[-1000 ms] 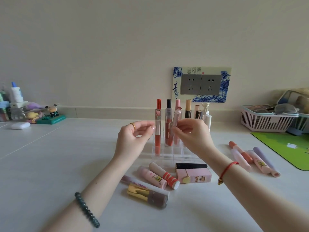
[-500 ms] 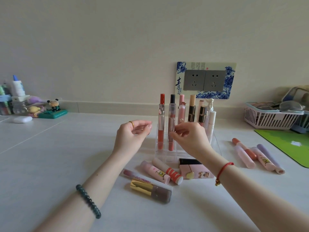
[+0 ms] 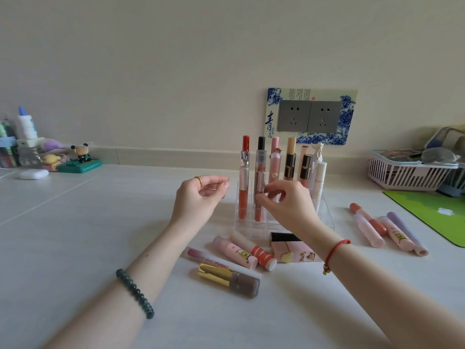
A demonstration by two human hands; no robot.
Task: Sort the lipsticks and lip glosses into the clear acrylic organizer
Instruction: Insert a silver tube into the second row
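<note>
Organizer point(image 3: 327, 215) slots hide behind the right hand point(image 3: 286, 204) pinching a gloss tube point(image 3: 261, 178); left hand point(image 3: 198, 197) curls loosely, empty.

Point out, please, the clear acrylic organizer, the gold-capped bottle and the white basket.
clear acrylic organizer point(image 3: 325, 214): head view, bare right wall.
gold-capped bottle point(image 3: 229, 279): head view, mid-body beside the cap.
white basket point(image 3: 402, 174): head view, slatted front wall.

Glosses point(image 3: 243, 183) stand upright in the clear organizer point(image 3: 326, 213); lipsticks point(image 3: 236, 251) lie beside it.

1 head-worn view looks forward, slightly down across the table point(image 3: 83, 235) toward the nearby wall point(image 3: 163, 66).
</note>
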